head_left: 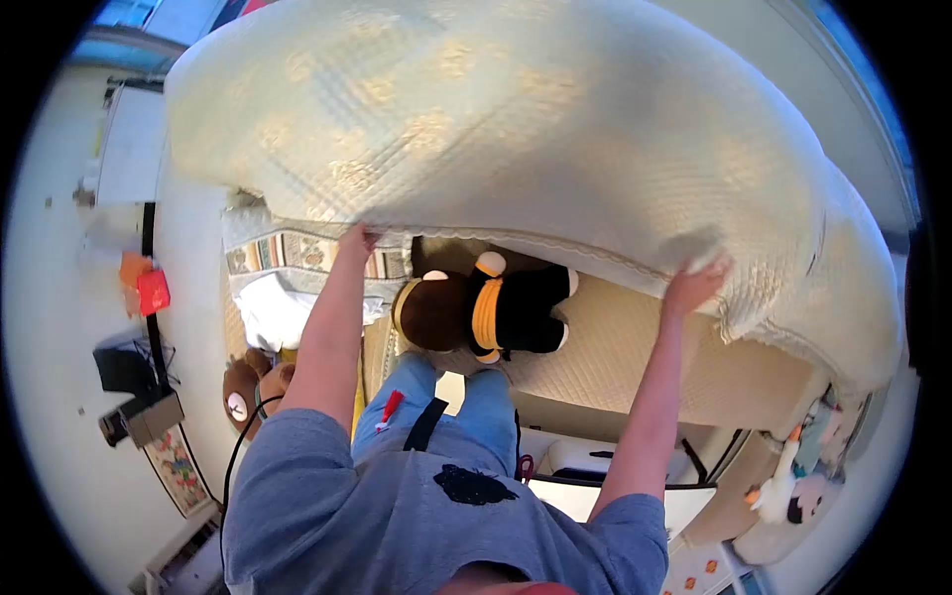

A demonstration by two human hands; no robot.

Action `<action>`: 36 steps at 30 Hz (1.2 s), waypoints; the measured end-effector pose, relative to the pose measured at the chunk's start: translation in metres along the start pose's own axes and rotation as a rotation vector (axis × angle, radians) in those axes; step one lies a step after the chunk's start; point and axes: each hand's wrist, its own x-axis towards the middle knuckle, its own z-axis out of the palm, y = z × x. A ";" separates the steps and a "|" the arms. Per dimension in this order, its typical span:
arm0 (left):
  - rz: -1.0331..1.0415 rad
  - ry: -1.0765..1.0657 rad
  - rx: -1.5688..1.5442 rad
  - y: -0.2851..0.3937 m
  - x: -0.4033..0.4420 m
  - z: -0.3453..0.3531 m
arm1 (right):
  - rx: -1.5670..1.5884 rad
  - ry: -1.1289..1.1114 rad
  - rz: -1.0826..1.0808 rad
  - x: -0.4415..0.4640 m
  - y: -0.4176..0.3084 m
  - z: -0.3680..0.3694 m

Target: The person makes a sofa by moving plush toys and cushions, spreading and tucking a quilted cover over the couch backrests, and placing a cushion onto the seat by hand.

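A large cream quilted bedspread [446, 129] with a pale floral pattern stretches across the view in front of me, its near edge raised. My left hand [359, 238] is closed on that scalloped edge, left of centre. Farther right, my right hand [697, 283] grips the same bedspread near its edge, its fingers slightly blurred. Below the edge, between my arms, a dark brown and black plush toy [516, 309] with a yellow-orange sash lies on its side on the beige quilted mattress cover [625, 342].
A patterned cloth [297, 255] and a white cloth [275, 312] lie at the left, near a brown teddy bear [241, 392]. More plush toys [788, 486] sit at the lower right. A red bag [153, 292] and a black stand [124, 369] are at the far left.
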 end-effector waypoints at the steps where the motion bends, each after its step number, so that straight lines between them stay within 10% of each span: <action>1: 0.042 -0.013 -0.093 -0.015 0.027 -0.008 | 0.053 -0.108 -0.224 -0.004 -0.037 -0.005; 5: 0.307 0.489 0.129 0.035 -0.079 0.039 | 0.105 -0.307 -0.726 -0.039 -0.127 0.012; 7: 0.946 0.863 0.766 0.059 -0.097 0.039 | 0.075 -0.346 -0.864 -0.047 -0.150 0.013; 9: 1.304 0.640 0.994 0.098 -0.118 0.036 | -0.279 -0.630 -0.808 -0.051 -0.147 0.028; 27: 1.098 0.207 1.098 0.184 -0.073 0.065 | -0.160 -0.914 -0.185 -0.096 -0.216 0.046; 31: 1.186 -0.021 0.812 0.191 -0.076 0.009 | 0.002 -0.594 -0.431 -0.114 -0.278 0.031; 36: 1.268 0.454 0.747 0.204 -0.048 -0.027 | 0.287 -0.387 -0.944 -0.138 -0.400 0.031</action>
